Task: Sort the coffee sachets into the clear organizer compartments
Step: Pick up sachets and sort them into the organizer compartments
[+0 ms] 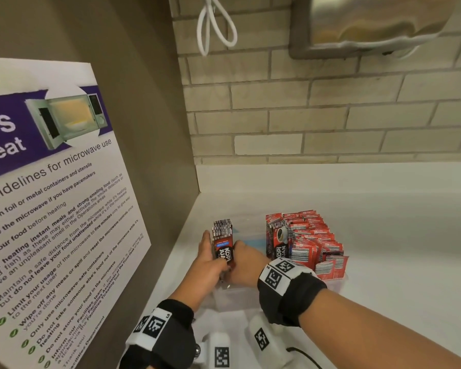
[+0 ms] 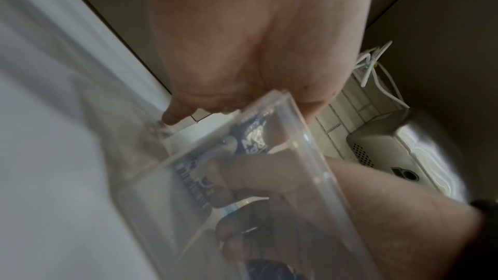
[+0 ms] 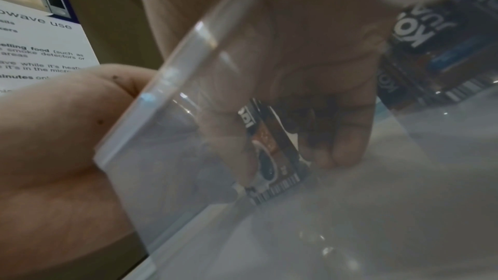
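Observation:
A clear organizer (image 1: 234, 294) stands in the counter corner. A stack of black sachets (image 1: 222, 242) stands upright in its left compartment; red sachets (image 1: 308, 241) pack the right one. My left hand (image 1: 210, 258) straddles the organizer's left wall (image 2: 310, 146), fingers straight along the outside and thumb over the rim against the stack. My right hand (image 1: 244, 265) curls round the stack from the right. In the right wrist view, through the clear wall (image 3: 161, 103), its fingers (image 3: 342, 146) pinch a black sachet (image 3: 272, 152). The stack's foot is hidden in the head view.
A microwave poster (image 1: 64, 195) covers the side panel close on the left. Tiled wall (image 1: 330, 115) stands behind, with a steel dispenser (image 1: 370, 22) and a white cable loop (image 1: 214, 25) overhead. Two white tagged devices (image 1: 221, 352) lie near the front. White counter (image 1: 397, 235) stretches right.

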`<state>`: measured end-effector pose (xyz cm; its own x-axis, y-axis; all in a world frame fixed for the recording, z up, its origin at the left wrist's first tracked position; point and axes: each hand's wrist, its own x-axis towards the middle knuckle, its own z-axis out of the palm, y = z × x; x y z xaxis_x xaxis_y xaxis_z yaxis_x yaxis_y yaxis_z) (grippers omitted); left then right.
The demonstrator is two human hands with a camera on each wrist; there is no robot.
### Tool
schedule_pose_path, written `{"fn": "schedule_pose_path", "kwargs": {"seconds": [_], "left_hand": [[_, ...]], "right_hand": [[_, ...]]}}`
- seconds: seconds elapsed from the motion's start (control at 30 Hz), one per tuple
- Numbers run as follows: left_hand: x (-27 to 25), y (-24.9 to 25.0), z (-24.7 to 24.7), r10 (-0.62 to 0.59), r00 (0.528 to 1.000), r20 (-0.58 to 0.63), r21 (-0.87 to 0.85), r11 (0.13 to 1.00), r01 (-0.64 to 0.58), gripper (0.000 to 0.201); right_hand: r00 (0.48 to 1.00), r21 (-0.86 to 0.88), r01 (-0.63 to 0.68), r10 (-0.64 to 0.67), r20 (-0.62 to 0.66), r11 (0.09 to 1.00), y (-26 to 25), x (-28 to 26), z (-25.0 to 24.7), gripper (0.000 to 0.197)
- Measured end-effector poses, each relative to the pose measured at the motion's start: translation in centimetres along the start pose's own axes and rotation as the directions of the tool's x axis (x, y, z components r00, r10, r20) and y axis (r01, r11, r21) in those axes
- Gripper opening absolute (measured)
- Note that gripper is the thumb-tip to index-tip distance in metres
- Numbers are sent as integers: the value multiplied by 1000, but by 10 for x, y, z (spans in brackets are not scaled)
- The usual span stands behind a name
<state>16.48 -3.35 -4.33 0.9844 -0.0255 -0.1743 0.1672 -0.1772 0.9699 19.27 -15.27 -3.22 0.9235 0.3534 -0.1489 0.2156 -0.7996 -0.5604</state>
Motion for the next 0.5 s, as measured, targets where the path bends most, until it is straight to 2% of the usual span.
{"fn": "schedule_pose_path", "kwargs": {"seconds": [0.13,0.23,0.3,0.37,0.43,0.5], "left_hand": [[-9,8,0,18,1000,-15,40,999,-17,90],[-17,14,-3,125,981,-145,15,992,-125,80],[-22,22,-6,249,923,-292,16,967,-255,71],[-29,36,-6,364,843,-397,53,926,-375,62],[-35,56,-4,460,787,-411,113,882,-457,53],[-36,73,2,527,772,-356,154,848,-507,49]], "right_hand": [[999,-34,-13,14,32,999,-4,-5,-6,51],[999,-13,-10,11,37,1000,-6,-10,-16,53],[1000,23,-4,4,22,1000,-9,-16,-26,55],[1000,67,6,-6,-6,998,-12,-24,-35,56],[997,95,56,-50,-62,994,-16,-35,-43,46],[984,108,123,-107,-146,987,-17,-48,-50,28]]}}
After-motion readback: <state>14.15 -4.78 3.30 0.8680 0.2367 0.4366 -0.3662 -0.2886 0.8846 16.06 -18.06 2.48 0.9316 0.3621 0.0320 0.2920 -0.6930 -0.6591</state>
